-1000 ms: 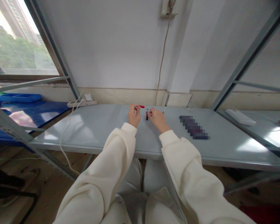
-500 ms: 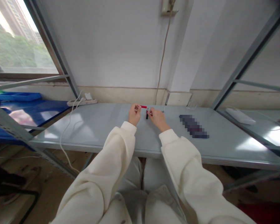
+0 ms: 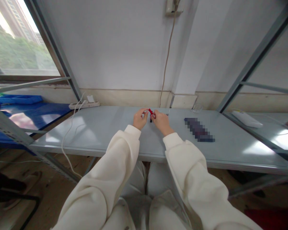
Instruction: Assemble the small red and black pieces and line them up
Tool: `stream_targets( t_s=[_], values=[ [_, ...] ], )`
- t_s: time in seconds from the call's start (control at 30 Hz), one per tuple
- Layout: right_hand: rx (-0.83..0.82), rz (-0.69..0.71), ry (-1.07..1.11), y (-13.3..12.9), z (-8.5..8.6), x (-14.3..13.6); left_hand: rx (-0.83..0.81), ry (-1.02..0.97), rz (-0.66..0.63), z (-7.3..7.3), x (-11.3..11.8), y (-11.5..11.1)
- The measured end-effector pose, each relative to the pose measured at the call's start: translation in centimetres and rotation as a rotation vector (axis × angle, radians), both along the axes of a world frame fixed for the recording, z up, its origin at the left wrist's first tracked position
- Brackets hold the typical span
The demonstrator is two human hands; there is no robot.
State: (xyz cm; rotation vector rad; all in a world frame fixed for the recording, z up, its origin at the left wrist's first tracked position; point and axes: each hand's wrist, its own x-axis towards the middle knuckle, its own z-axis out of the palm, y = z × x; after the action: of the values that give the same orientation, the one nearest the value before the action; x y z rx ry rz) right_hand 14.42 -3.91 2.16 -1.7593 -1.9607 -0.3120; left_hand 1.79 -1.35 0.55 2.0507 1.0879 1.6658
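Above the grey table (image 3: 124, 134) my two hands nearly meet. A short red stick-like piece (image 3: 150, 111), too small to identify, slants between their fingertips. My left hand (image 3: 140, 119) is closed in a pinch at the red piece's upper left end. With its fingers also pinched, my right hand (image 3: 161, 122) meets the lower right end. A small dark stick-like piece (image 3: 151, 120) points down beside my right fingertips. Whether the red and dark pieces are joined is hidden by the fingers.
A pixelated dark flat object (image 3: 199, 130) lies to the right. A white power strip (image 3: 84, 105) sits at the back left, its cable (image 3: 67, 156) hanging over the front edge. Metal frame posts (image 3: 254, 60) flank the table. A small clear item (image 3: 197, 110) lies near the wall.
The red piece has gone from level in my left hand to slanting down into my right fingertips. My left hand has shifted slightly right, closing the gap between the hands.
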Motion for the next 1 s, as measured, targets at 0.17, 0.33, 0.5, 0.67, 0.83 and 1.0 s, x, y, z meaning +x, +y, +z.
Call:
stream_targets(
  t_s=[0.17,0.33,0.5,0.67,0.83,1.0],
  values=[
    [0.047,0.012,0.103,0.3,-0.4,0.2,0.096,0.089,-0.053,-0.6,0.0,0.2],
    [0.057,0.011,0.138,0.3,-0.3,0.2,0.136,0.124,-0.065,-0.6,0.1,0.2],
    [0.042,0.018,0.149,0.1,-0.3,0.0,-0.020,-0.041,-0.005,-0.3,0.2,0.4],
    [0.050,0.098,0.120,0.0,-0.4,-0.1,-0.128,-0.057,-0.073,-0.3,0.2,1.2],
    [0.038,0.144,0.139,0.0,-0.4,0.1,-0.135,-0.019,-0.013,-0.2,-0.6,1.8],
    [0.088,0.087,0.196,-0.2,-0.3,0.7,-0.108,0.124,0.368,-0.9,-3.1,2.9]
  ],
)
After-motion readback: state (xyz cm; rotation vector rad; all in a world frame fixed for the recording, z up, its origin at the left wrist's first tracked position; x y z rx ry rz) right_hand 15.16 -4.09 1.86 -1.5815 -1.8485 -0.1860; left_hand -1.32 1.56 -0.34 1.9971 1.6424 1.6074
